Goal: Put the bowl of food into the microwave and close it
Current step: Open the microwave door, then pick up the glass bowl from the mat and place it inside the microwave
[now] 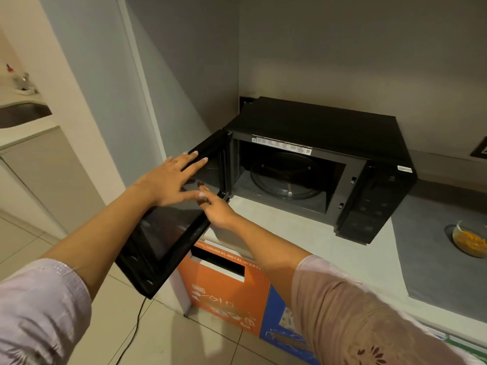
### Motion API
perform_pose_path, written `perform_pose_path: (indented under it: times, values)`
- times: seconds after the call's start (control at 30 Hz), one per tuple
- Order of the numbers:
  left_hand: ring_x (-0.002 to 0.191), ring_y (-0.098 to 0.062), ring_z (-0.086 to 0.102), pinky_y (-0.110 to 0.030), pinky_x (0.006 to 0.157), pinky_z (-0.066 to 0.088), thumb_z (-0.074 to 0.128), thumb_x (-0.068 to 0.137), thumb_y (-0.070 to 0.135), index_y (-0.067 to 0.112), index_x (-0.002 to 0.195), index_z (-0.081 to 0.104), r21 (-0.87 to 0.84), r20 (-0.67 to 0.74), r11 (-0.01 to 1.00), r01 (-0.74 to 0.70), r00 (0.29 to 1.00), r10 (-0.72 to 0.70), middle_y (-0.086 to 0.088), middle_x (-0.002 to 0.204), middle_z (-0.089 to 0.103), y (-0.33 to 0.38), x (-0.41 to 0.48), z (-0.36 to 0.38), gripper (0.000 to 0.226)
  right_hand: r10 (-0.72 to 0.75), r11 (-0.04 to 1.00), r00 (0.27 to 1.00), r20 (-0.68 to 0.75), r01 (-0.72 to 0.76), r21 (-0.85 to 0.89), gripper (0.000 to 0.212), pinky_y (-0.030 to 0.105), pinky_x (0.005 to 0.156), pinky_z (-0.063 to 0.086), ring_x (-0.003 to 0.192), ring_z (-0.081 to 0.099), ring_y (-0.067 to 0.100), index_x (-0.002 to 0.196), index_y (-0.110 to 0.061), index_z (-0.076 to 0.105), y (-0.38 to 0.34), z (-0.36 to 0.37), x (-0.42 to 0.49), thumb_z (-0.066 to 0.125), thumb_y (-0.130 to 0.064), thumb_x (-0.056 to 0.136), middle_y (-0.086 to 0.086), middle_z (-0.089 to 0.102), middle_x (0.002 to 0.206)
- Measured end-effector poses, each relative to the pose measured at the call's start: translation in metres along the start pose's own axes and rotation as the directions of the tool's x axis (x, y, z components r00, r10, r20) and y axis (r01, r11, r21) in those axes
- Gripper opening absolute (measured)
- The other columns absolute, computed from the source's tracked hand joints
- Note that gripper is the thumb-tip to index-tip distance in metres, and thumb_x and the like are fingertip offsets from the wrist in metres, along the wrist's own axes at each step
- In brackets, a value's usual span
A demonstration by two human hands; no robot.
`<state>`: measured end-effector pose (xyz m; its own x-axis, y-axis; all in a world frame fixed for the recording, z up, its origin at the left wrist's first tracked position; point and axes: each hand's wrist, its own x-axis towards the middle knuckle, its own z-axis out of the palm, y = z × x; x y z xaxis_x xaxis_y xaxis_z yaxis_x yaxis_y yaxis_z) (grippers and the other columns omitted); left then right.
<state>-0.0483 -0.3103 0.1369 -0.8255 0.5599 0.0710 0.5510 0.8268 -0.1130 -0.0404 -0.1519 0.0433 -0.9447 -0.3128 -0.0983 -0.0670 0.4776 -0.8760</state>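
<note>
The black microwave (324, 122) lies lengthwise along the white counter (303, 238), cavity facing the person. Its door (163, 238) swings left, out past the counter edge. The left hand (168, 180) rests flat on the door, fingers spread; the right hand (218, 212) touches it with loosely straight fingers. The glass bowl of food (471, 241) sits right of the microwave on a grey mat (434, 259), well apart. An orange bin (226, 299) stands below.

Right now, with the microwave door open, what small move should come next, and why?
Probably the right hand should leave the door and reach for the bowl. The door stands wide open, the glass turntable is bare, and the bowl sits untouched on the grey mat right of the microwave. The left hand can steady the door.
</note>
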Motion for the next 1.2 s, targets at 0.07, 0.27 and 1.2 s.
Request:
perform_pose_path:
  times: [0.07, 0.27, 1.2]
  values:
    - [0.151, -0.032, 0.011, -0.044, 0.12, 0.015, 0.025, 0.08, 0.077, 0.032, 0.154, 0.0, 0.056, -0.012, 0.998, -0.026, 1.0, 0.027, -0.012, 0.164, 0.005, 0.002, 0.003, 0.002, 0.09, 0.009, 1.0, 1.0, -0.004, -0.009, -0.017, 0.057, 0.036, 0.123, 0.014, 0.151, 0.013, 0.02, 0.154, -0.02, 0.019, 0.003, -0.001, 0.004, 0.039, -0.02, 0.1, 0.001, 0.014, 0.164]
    - [0.151, -0.031, 0.005, -0.049, 0.122, 0.003, 0.015, 0.088, 0.072, 0.033, 0.153, -0.008, 0.348, -0.04, 0.937, -0.008, 0.999, 0.023, -0.011, 0.164, 0.001, 0.01, 0.014, 0.011, 0.079, 0.014, 1.0, 0.999, -0.03, -0.013, 0.022, 0.052, 0.032, 0.119, 0.019, 0.15, 0.018, 0.02, 0.151, -0.023, 0.03, 0.007, -0.001, 0.005, 0.04, -0.025, 0.1, -0.002, 0.016, 0.164]
    - [0.14, -0.016, 0.037, -0.023, 0.107, 0.034, 0.048, 0.096, 0.04, 0.026, 0.149, 0.032, -0.991, 0.102, 0.101, 0.086, 0.98, 0.168, -0.001, 0.154, 0.038, 0.343, 0.133, 0.096, 0.057, 0.287, 0.952, 0.588, -0.756, -0.089, 0.292, 0.044, 0.028, 0.11, 0.036, 0.137, 0.043, 0.018, 0.145, -0.017, 0.04, 0.18, -0.18, -0.214, 0.042, -0.018, 0.102, 0.004, 0.043, 0.151]
